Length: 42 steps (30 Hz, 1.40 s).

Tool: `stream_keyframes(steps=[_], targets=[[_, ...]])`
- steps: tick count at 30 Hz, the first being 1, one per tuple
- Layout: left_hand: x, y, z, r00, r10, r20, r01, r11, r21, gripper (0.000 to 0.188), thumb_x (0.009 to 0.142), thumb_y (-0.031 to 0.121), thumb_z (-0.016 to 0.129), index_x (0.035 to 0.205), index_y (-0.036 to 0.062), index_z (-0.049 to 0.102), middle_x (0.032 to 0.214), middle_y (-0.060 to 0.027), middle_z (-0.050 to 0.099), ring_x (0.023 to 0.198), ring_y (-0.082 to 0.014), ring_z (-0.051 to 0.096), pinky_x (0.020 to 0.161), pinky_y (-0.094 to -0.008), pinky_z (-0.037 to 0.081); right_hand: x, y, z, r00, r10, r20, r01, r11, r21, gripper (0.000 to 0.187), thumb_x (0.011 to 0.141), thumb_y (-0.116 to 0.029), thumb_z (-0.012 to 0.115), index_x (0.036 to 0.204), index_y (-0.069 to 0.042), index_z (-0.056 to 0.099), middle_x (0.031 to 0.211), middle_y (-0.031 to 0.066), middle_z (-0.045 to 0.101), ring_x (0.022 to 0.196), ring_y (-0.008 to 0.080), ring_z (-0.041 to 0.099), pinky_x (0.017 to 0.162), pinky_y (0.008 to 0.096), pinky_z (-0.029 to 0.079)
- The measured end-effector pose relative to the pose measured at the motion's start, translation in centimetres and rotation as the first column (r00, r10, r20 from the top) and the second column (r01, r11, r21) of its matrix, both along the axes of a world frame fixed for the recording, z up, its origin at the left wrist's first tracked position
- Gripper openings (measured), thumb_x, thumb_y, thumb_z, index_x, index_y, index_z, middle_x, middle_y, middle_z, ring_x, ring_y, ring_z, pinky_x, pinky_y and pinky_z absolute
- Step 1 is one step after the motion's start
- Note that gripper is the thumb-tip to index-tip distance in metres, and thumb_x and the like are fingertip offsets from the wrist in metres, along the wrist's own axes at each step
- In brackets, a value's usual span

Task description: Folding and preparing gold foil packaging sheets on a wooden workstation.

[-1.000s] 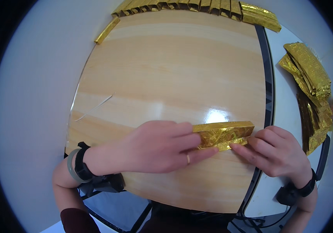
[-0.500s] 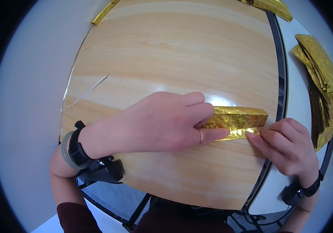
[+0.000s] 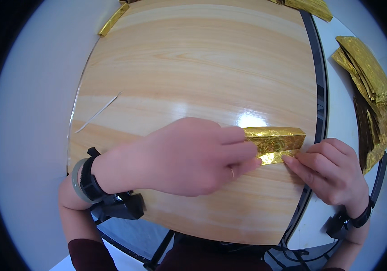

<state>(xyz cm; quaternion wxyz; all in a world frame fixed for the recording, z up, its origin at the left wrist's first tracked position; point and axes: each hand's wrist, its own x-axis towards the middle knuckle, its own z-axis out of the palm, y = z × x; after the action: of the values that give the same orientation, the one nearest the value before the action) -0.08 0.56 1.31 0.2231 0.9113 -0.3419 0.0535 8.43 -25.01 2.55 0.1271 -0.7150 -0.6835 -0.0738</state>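
A sheet of shiny gold foil paper [image 3: 281, 141] lies folded into a long strip on the wooden table. Its near edge is turned up as a narrow bright flap. From the left, my left hand [image 3: 198, 156] covers the strip's left end, its fingers bent together on the paper; the fingertips are partly hidden. At the near right corner my right hand [image 3: 331, 169] pinches the flap between thumb and fingers.
A thin white stick [image 3: 98, 111] lies on the table [image 3: 193, 77] at left. Fanned gold sheets [image 3: 367, 72] rest on a white surface at right. A folded gold strip [image 3: 113, 19] lies at the far left, more gold paper [image 3: 310, 8] at the far right.
My left hand's fingers have curled and come slightly nearer; one had stretched along the flap. My right hand keeps its pinch on the corner. The whole view has shifted a little.
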Motion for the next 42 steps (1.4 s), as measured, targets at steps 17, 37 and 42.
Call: stream_keyframes(steps=[17, 37, 42], targets=[[0.5, -0.9, -0.1, 0.975, -0.169, 0.141, 0.161, 0.985, 0.067, 0.027, 0.077, 0.009, 0.073, 0.103, 0.0038, 0.067, 0.084, -0.0021, 0.059, 0.066, -0.0155, 0.056, 0.044, -0.0271, 0.045, 0.2, 0.1, -0.3, 1.000, 0.005, -0.018, -0.003, 0.994, 0.113, 0.011, 0.069, 0.001, 0.075, 0.074, 0.001, 0.065, 0.071, 0.0000, 0.049, 0.061, 0.0143, 0.050, 0.050, 0.0260, 0.041], [-0.6, -0.4, 0.2, 0.896, -0.342, -0.283, 0.371, 0.927, 0.057, 0.071, 0.092, 0.042, 0.053, 0.143, -0.0026, 0.033, 0.154, -0.0133, 0.028, 0.143, -0.0208, 0.026, 0.114, -0.0335, 0.025, 1.0, 0.3, 3.4, 0.082, -0.442, -0.893, 0.465, 0.809, -0.358, 0.031, 0.099, -0.011, 0.047, 0.128, -0.001, 0.054, 0.086, 0.0063, 0.067, 0.074, 0.0123, 0.062, 0.072, 0.0258, 0.050], [-0.7, -0.4, 0.0, 0.915, -0.340, -0.217, 0.371, 0.921, 0.120, 0.071, 0.091, 0.045, 0.052, 0.142, -0.0011, 0.036, 0.153, -0.0131, 0.031, 0.143, -0.0201, 0.026, 0.116, -0.0363, 0.019, 1.5, 0.4, 3.2, -0.291, -0.414, -0.862, 0.258, 0.834, -0.488, 0.035, 0.101, -0.017, 0.047, 0.132, -0.004, 0.053, 0.107, 0.0034, 0.063, 0.082, 0.0074, 0.059, 0.064, 0.0195, 0.045]])
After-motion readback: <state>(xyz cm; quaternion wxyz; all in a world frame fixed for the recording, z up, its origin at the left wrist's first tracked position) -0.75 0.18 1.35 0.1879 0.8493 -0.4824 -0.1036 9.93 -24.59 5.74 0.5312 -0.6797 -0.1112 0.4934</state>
